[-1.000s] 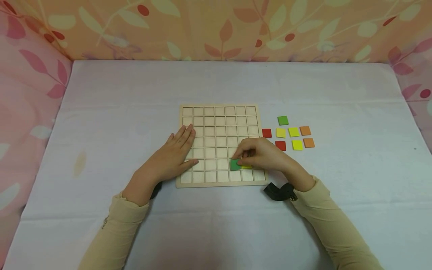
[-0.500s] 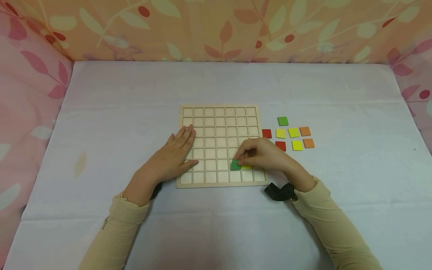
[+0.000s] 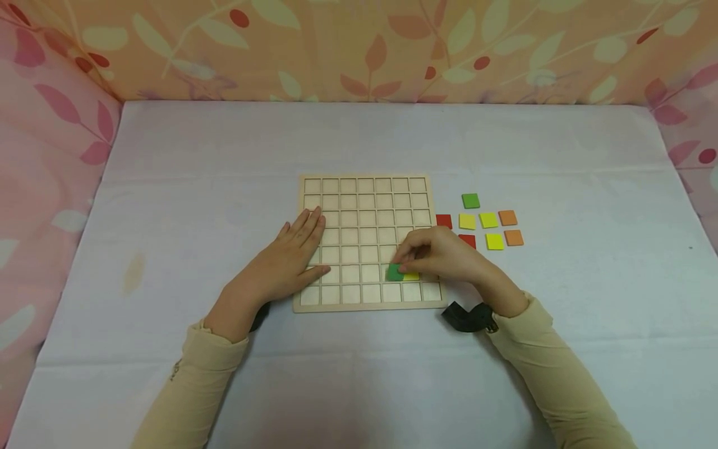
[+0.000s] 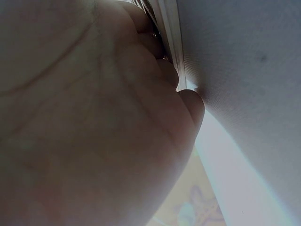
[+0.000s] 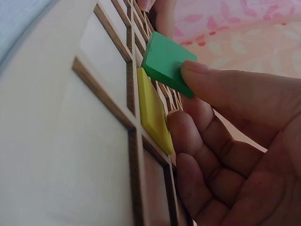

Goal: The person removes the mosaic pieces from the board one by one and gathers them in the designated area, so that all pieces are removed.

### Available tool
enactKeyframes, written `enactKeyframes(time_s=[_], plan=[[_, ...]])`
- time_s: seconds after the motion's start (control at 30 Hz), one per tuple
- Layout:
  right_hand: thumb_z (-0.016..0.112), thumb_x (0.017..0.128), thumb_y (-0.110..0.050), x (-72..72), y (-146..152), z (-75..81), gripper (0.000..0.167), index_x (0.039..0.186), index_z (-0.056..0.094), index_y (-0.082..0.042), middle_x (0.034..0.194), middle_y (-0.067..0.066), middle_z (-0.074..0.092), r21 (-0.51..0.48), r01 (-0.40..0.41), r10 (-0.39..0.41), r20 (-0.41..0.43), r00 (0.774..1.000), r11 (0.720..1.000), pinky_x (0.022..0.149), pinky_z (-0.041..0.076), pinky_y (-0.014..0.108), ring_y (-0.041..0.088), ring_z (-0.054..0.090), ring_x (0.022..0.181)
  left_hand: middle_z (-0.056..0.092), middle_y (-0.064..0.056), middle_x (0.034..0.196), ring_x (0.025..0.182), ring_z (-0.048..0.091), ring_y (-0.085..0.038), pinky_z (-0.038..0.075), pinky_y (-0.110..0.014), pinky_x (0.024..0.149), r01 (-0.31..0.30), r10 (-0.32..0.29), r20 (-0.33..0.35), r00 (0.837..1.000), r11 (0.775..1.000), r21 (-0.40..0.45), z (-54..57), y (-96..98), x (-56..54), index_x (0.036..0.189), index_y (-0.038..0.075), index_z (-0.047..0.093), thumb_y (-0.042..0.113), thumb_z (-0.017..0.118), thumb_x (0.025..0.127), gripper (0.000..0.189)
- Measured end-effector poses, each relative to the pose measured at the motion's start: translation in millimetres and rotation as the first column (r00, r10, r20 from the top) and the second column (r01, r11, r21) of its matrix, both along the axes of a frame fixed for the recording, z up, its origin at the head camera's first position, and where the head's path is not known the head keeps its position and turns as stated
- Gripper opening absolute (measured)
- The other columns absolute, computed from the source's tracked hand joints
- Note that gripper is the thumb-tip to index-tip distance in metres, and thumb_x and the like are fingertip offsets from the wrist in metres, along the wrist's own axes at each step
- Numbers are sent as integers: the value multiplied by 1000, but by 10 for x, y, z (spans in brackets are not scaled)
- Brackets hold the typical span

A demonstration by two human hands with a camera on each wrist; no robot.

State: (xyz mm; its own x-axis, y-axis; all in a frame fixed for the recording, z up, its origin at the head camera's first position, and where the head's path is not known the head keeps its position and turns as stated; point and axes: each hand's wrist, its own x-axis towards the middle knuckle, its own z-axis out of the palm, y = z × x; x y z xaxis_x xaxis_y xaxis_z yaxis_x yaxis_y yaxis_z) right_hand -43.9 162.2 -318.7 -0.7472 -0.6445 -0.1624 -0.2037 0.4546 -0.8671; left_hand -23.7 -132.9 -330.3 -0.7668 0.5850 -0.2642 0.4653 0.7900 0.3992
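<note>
My right hand [image 3: 434, 252] pinches a green square tile [image 5: 165, 61] between thumb and fingers. It holds the tile tilted, close over the wooden grid board [image 3: 368, 305]. Right beside the green tile, a yellow square tile [image 5: 153, 115] sits in a cell of the board; in the head view the hand partly covers both. My left hand [image 3: 283, 259] lies with straight fingers across the left edge of the board, thumb spread toward the near cells. In the left wrist view its palm fills most of the picture, with the fingertips at the board's edge.
Right of the board lie loose tiles on the white cloth [image 3: 359, 386]: a green one [image 3: 470, 201], two red ones [image 3: 444, 221], three yellow ones [image 3: 488, 219] and two orange ones [image 3: 507, 217]. A floral curtain [image 3: 359, 50] borders the table behind and at the sides.
My right hand has shifted slightly to the right with the green tile, bringing it closer to the yellow tile. The left hand has stayed in place.
</note>
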Motion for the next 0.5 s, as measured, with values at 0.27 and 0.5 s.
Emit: enactKeyframes(time_s=[0.27,0.5], plan=[[76,78,-4,-4,24,-1,8,84,73,-9,82,-2,66,-13,6,-6,15,1000,1000,67,49,24,16,58,76,-8,-17,156,142,-10,-30,5,-51,113,-1,1,-5,1000,1000,6,8,0,-1,148,-4,0,37,51,97,83],[76,78,-3,-9,79,-16,8,85,73,-8,86,1,67,-29,22,-21,35,999,999,69,50,25,17,60,78,-9,-16,156,142,-11,-28,5,-50,114,-2,2,0,1000,1000,-3,4,-1,0,149,-3,0,38,49,98,82]])
